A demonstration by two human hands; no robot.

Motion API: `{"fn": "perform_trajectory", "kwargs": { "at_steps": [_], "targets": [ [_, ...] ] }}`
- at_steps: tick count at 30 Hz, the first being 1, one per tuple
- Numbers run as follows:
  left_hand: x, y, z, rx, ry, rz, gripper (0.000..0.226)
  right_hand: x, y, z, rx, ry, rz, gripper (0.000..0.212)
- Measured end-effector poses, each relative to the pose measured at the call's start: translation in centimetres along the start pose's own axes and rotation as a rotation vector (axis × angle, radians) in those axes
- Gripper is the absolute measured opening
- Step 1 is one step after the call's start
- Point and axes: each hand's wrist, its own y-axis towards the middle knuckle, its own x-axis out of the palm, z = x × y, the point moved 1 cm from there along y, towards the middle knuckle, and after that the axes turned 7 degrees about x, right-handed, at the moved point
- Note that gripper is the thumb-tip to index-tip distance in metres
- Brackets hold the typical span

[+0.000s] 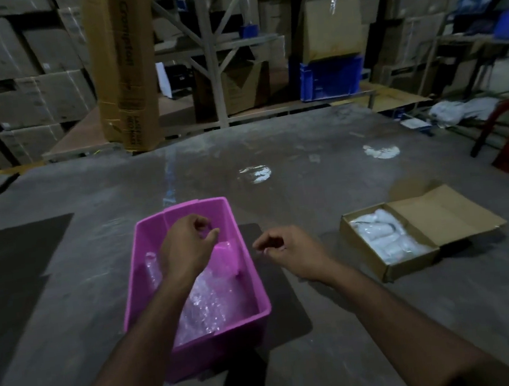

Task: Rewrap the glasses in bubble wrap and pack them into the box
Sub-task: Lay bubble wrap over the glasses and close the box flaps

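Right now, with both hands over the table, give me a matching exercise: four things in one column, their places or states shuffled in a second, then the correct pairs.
Column one:
1. pink plastic tub
2. open brown cardboard box
3. left hand
4. right hand

Column two:
A. loosely curled above the table, holding nothing
B. reaching inside the tub
C. holds loose bubble wrap
D. holds white wrapped bundles

Pairs: 1-C, 2-D, 3-B, 4-A
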Motion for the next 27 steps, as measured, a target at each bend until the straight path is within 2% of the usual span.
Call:
{"fn": "perform_trajectory", "kwargs": {
  "at_steps": [4, 8, 12, 15, 18, 22, 24, 27],
  "targets": [
    [1.4, 0.0, -1.1, -0.058, 0.039, -0.106, 0.036, -0.8, -1.4, 2.1, 0.104, 0.071, 0.065, 0.020],
    [3.6, -0.3, 0.8, -0.016, -0.078, -0.163, 0.022, -2.7, -3.0, 3.9, 0.207, 0.175, 0.239, 0.018],
    [6.0, -0.2, 4.6, 0.087, -0.088, -0.074, 0.012, -5.5, -5.1, 7.3, 0.312, 0.238, 0.411, 0.018],
    [6.3, 0.4, 6.5, 0.113, -0.071, -0.032, 0.009, -7.3, -6.4, 9.9, 0.342, 0.237, 0.463, 0.027],
    [4.6, 1.1, 5.2, 0.036, -0.072, 0.039, 0.010, -7.8, -6.4, 11.0, 0.317, 0.211, 0.443, 0.030],
    [1.4, 0.2, 1.4, -0.131, -0.017, 0.047, 0.016, -6.3, -5.2, 9.0, 0.248, 0.206, 0.329, 0.024],
    [0.2, -0.4, -0.5, -0.202, 0.036, -0.002, 0.025, -4.8, -4.5, 7.0, 0.193, 0.214, 0.249, 0.022],
    [-1.1, -1.5, -2.5, -0.291, 0.172, -0.175, 0.031, -1.9, -3.2, 4.0, 0.078, 0.210, 0.135, 0.025]
  ]
}}
